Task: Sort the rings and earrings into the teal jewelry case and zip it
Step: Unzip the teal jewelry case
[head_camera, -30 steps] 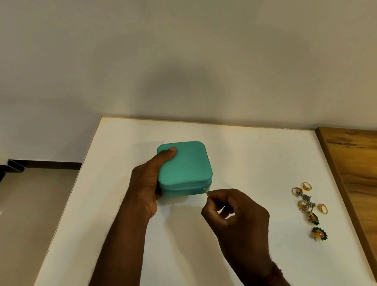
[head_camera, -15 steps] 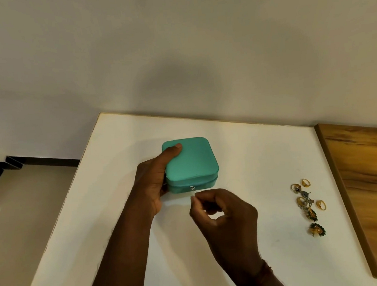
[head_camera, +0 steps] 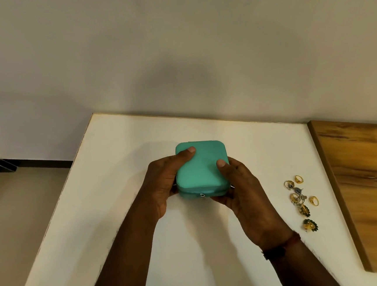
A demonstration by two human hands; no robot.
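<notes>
The teal jewelry case (head_camera: 200, 168) is a closed, rounded square box on the white table (head_camera: 123, 189), with a small metal zipper pull (head_camera: 202, 195) showing on its near side. My left hand (head_camera: 163, 183) grips its left side, thumb on the lid. My right hand (head_camera: 239, 184) grips its right side, thumb on the lid too. To the right lies a loose cluster of gold rings (head_camera: 298, 179) and green-and-gold earrings (head_camera: 310, 225), well apart from both hands.
A wooden panel (head_camera: 366, 184) borders the table on the right. A plain wall rises behind the table's far edge. The table's left edge drops to a beige floor (head_camera: 18, 214) with a dark skirting strip.
My right hand let go of the zipper pull and moved up onto the case's right side. The case now sits held between both hands, the pull resting at the near side's middle.
</notes>
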